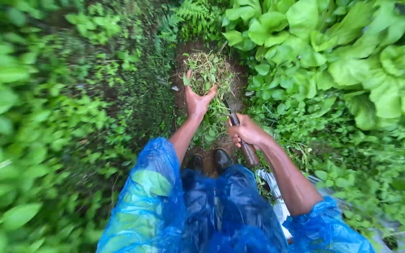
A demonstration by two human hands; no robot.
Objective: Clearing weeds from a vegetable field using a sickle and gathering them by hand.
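left hand (197, 102) fingers clamp a loose, light weed clump (208, 71) from below; right hand (245, 132) fingers wrap the stiff hoe handle (248, 151).

A crinkled blue plastic raincoat (221, 215) (translucent, short-sleeved) and dark boots (222, 158).
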